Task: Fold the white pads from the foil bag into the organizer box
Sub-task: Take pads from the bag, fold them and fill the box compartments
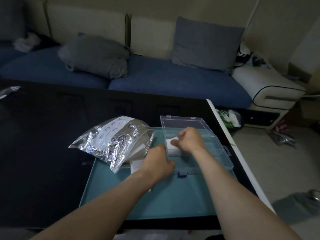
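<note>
Pad [171, 146], white and folded, sits inside the organizer box [216, 149] at its 9 o'clock wall, pinched by the right hand [189, 140], nearer than the left hand [158, 161] gripping that wall; foil bag [114, 141] lies farther toward 9 o'clock.

A dark, glossy surface [43, 144] with a white right edge fills the lower left and middle of the view. On it lies a flat teal tray [155, 205], near the right edge. A crinkled silver foil bag [110, 141] with printed labels lies half on the surface and half over the tray's left rim. At the far left corner of the surface lies a small piece of silver foil [8, 91], well apart from the tray.
</note>
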`<state>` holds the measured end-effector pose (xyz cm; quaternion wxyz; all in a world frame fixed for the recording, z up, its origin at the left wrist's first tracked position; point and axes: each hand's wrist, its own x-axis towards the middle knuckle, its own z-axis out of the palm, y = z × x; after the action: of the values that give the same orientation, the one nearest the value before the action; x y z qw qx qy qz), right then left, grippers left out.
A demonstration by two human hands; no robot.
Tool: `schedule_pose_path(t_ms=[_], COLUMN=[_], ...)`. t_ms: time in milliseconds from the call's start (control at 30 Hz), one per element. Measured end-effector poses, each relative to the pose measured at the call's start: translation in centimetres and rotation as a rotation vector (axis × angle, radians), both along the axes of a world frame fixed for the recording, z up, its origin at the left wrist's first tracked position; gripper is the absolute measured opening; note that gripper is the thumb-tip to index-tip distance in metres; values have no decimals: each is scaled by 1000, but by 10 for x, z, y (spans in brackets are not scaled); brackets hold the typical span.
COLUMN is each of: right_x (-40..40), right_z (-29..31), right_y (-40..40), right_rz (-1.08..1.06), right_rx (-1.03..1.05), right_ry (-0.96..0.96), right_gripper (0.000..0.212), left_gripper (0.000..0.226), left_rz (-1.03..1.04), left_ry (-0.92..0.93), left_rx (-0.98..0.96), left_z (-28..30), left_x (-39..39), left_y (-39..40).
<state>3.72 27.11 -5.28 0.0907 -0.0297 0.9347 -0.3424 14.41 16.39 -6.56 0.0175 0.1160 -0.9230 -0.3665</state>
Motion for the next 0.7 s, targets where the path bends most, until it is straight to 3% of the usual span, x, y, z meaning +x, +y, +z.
schedule_pose_path(t_ms=[267, 367, 467, 533, 600, 700], right_x=[5, 4, 9, 27, 50, 83], right_z=[0, 6, 24, 42, 57, 59], right_y=[-11, -3, 11, 12, 4, -11], right_rz=[-17, 86, 142, 169, 323, 608], right_rx=[254, 237, 150, -53, -173, 57], right_ry=[96, 31, 217, 330, 274, 90], right_gripper=[41, 21, 15, 10, 13, 29], left_gripper=[34, 38, 27, 18, 17, 29], left_rz=[-23, -56, -75, -71, -81, -189], left_ry=[18, 62, 272, 491, 657, 607], left_rx=[-1, -69, -90, -54, -41, -113], left_z=[-3, 4, 25, 44, 58, 65], left_x=[4, 12, 27, 36, 44, 53], left_y=[-1, -3, -12, -27, -47, -82])
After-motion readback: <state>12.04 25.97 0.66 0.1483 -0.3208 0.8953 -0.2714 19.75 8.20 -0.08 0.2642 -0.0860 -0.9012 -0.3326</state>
